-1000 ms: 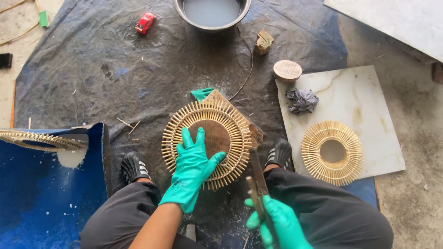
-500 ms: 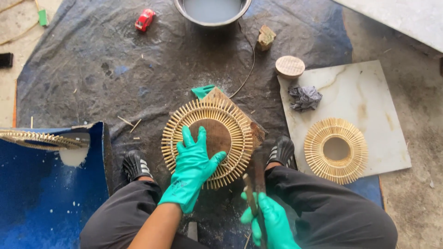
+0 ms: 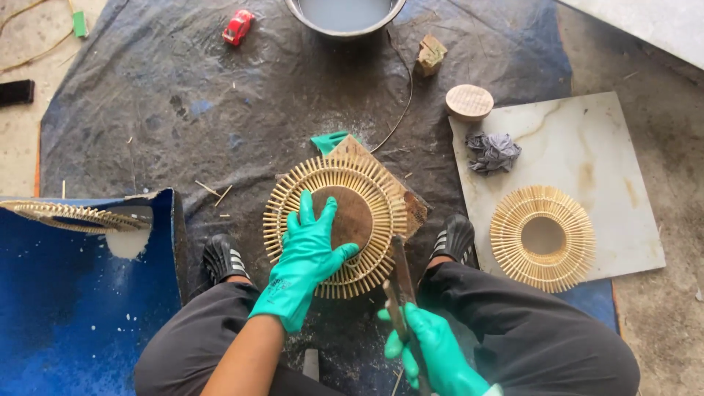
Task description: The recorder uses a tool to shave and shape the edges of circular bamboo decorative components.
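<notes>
A round frame of radiating bamboo sticks lies on a brown board between my feet. My left hand, in a green glove, presses flat on the ring's near left side, fingers spread over the sticks and the brown centre. My right hand, also gloved, grips the handle of a long flat blade whose tip rests at the ring's near right edge.
A second bamboo ring lies on a pale slab at right, with a grey rag and a wooden disc. A metal basin stands ahead, a red toy car beside it. Another ring rests on blue sheet at left.
My right hand and the blade have shifted slightly up toward the ring's edge. The left hand stays pressed on the ring. The view has drifted a little.
</notes>
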